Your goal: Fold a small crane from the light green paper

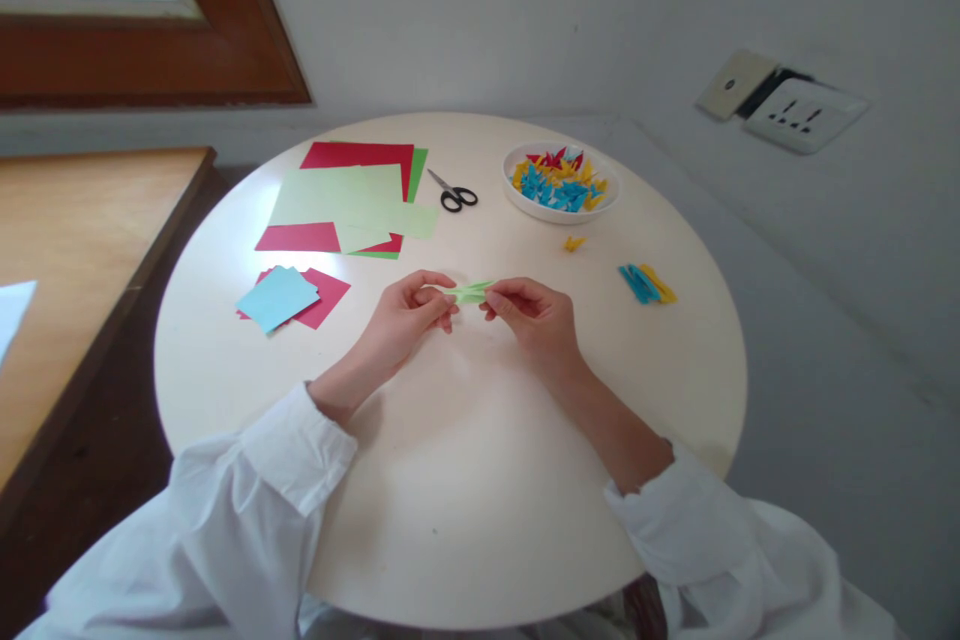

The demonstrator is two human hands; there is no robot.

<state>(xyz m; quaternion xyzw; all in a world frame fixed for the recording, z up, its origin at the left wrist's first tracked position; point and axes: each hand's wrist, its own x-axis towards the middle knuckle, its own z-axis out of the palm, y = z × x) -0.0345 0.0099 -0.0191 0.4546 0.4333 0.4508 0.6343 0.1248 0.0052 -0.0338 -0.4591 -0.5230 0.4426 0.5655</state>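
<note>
A small light green folded paper [472, 293] is stretched between my two hands, above the middle of the round white table [465, 520]. My left hand [416, 310] pinches its left end between thumb and fingers. At the other end, my right hand [534, 315] grips it the same way. The paper looks narrow and creased, with layered points; its exact shape is partly covered by my fingertips. Beyond my right hand lies a single yellow folded paper crane [574, 244].
A white dish [561, 216] holds several red, yellow and blue paper cranes. Black-handled scissors [453, 194] lie beside red and green paper sheets [337, 192]. Blue and red paper squares [277, 298] are at left; folded blue and yellow strips [646, 284] at right. A wall socket [806, 112] is nearby.
</note>
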